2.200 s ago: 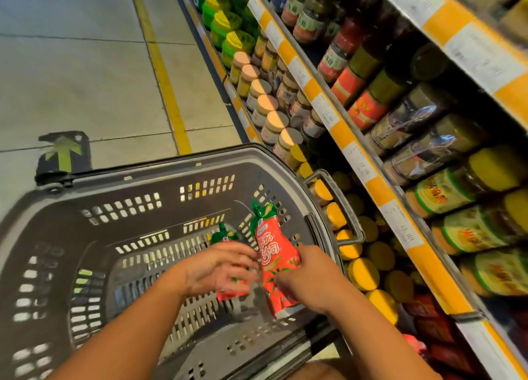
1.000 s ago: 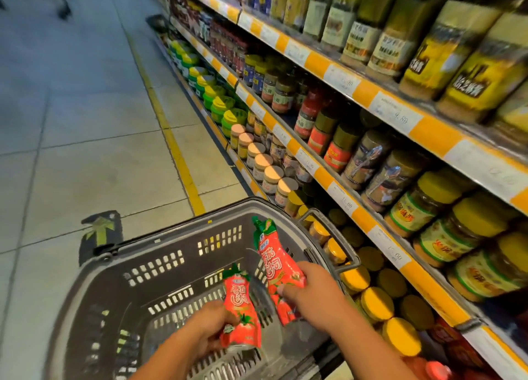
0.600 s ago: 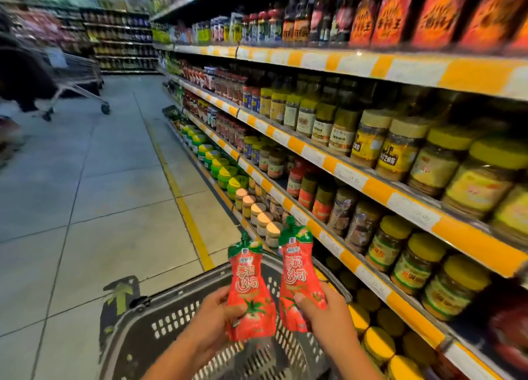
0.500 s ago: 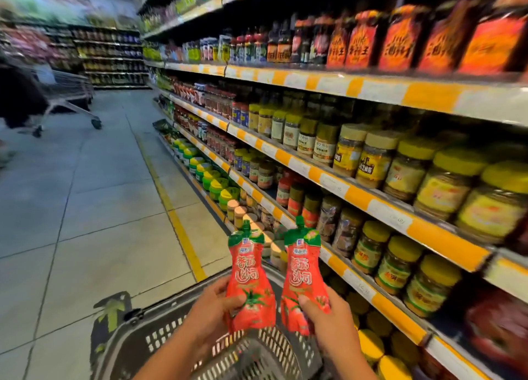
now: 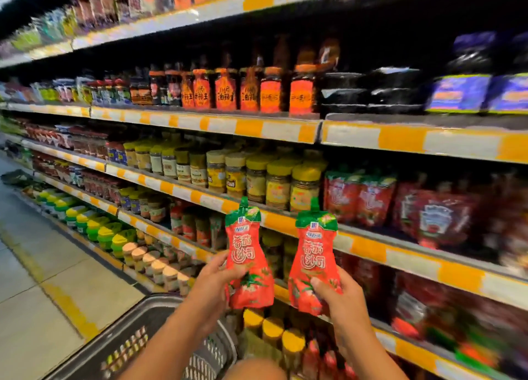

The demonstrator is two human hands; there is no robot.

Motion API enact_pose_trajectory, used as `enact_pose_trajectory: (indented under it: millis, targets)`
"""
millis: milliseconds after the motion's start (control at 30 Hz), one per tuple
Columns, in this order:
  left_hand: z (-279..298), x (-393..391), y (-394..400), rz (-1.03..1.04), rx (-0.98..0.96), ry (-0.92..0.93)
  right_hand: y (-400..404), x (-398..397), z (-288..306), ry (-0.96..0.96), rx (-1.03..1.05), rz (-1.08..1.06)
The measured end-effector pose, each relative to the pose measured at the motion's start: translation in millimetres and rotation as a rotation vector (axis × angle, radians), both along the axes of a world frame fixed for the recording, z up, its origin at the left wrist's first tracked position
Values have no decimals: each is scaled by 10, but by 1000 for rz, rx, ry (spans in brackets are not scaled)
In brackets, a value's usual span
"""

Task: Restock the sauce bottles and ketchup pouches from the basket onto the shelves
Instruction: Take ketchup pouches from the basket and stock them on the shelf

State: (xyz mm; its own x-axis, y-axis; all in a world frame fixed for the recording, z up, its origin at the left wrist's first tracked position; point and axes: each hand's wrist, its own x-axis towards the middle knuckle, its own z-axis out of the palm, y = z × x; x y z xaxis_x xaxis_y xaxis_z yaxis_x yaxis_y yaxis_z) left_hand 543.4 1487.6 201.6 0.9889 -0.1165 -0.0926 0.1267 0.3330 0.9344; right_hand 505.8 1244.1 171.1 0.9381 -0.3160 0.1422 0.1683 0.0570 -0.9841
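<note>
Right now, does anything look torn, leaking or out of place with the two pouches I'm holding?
Nothing stands out. The left hand grips one ketchup pouch and the right hand grips the other pouch, both upright, spouts up, with no visible tear or leak. Matching shelf pouches stand upright too; the picture is blurred, so small damage can't be ruled out.

Two ketchup pouches [image 5: 248, 261] [image 5: 314, 265]: flexible printed film, glossy, creased; basket [image 5: 160, 348]: grey moulded plastic, perforated, slight sheen; jars [image 5: 278, 184]: clear glass or plastic, can't tell, yellow smooth lids; shelf edge strip [image 5: 400, 254]: smooth orange-white; floor [image 5: 43, 288]: smooth tile, dull sheen.
</note>
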Motion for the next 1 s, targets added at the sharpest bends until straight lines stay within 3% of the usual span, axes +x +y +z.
enact_pose_trajectory:
  millis: [300,633,800,1000]
  targets:
    - [-482,-84,-1157,-227,171,66,-1001,-617,-437,180,-56,-216]
    - [-1053,97,-1563,-310,437,90,-1371,-480,-854,449,-272,-256]
    - [-1108,357,-1621,-317,437,91,-1308,-205,-875,445,-271,-309]
    - [-1012,650,-1774,-284,393,-49,-1225,130,-851,322,-289,-365]
